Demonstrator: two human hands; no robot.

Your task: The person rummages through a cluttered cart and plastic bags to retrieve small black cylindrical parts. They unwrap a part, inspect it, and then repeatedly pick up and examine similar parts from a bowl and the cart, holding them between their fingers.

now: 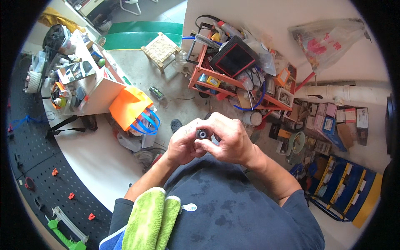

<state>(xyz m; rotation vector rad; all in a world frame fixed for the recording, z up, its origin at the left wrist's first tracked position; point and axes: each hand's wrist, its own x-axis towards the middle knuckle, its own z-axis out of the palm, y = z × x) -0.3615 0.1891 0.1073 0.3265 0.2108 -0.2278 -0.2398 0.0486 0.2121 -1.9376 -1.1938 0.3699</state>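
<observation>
In front of my chest, both hands meet around a small dark round part [202, 134] with a pale ring and a dark centre. Its round end faces up; the rest of it is hidden in my fingers, and I cannot tell its exact kind. My left hand [182, 141] is closed on it from the left. From the right, my right hand [230, 136] curls over it, thumb and forefinger pressing against it. A green towel [150, 218] hangs over my dark shirt at the left shoulder.
An orange bag [131, 109] with blue handles leans by the cluttered white table [98, 96] at left. Ahead stands a woven stool [161, 51]. A loaded red cart [225, 77] stands ahead right; boxes [329, 118] and a blue-yellow rack [342, 187] line the right. Black pegboard [46, 166] runs along the left.
</observation>
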